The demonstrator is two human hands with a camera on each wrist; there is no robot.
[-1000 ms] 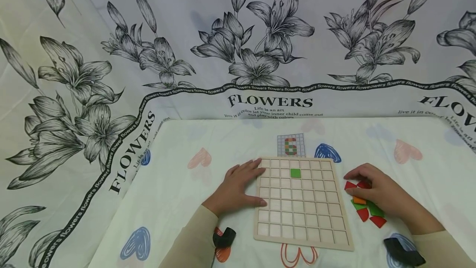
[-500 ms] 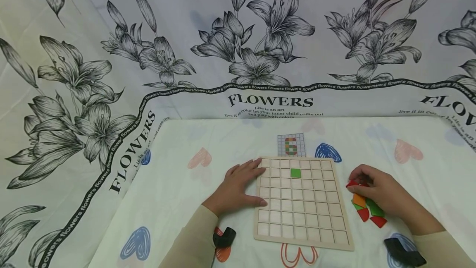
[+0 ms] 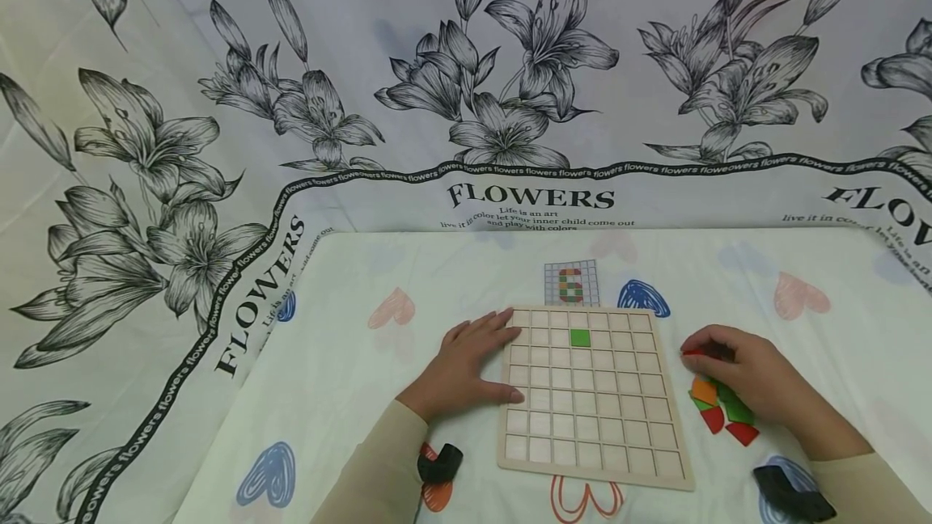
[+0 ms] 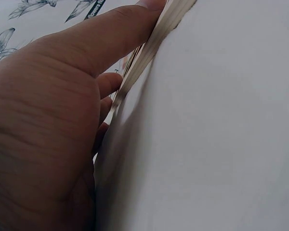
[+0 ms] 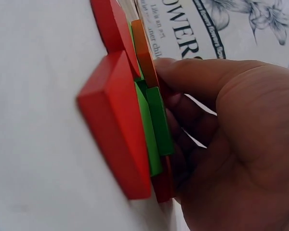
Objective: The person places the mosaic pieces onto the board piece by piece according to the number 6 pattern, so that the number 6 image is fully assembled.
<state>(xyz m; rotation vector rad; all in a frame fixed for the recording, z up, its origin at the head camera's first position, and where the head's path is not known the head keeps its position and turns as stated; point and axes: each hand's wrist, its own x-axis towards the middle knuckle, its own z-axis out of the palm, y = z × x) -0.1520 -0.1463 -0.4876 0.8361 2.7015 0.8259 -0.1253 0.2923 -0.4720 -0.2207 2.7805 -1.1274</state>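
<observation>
A wooden grid board [image 3: 593, 407] lies on the table, with one green square tile [image 3: 580, 338] in a cell near its far side. My left hand [image 3: 462, 366] rests along the board's left edge, fingers spread and thumb touching the rim. To the right of the board, my right hand [image 3: 757, 382] pinches a red tile [image 3: 695, 352] between thumb and fingers; most of that tile is hidden. Below the hand is a loose pile with an orange tile [image 3: 704, 391], green tiles [image 3: 737, 407] and red tiles [image 3: 743, 433]. The right wrist view shows the pile's red wedge-shaped tile [image 5: 115, 120] up close.
Behind the board lies a small grid card [image 3: 571, 283] with a coloured figure like a 6. A heart-print cloth [image 3: 342, 378] covers the table. A flower-print curtain [image 3: 408, 136] hangs at the back. Black bands [image 3: 440, 465] are near both wrists.
My right hand has gathered red from the pile's far end and shifted slightly right, uncovering more of the orange tile. The left hand and the board stay as they were.
</observation>
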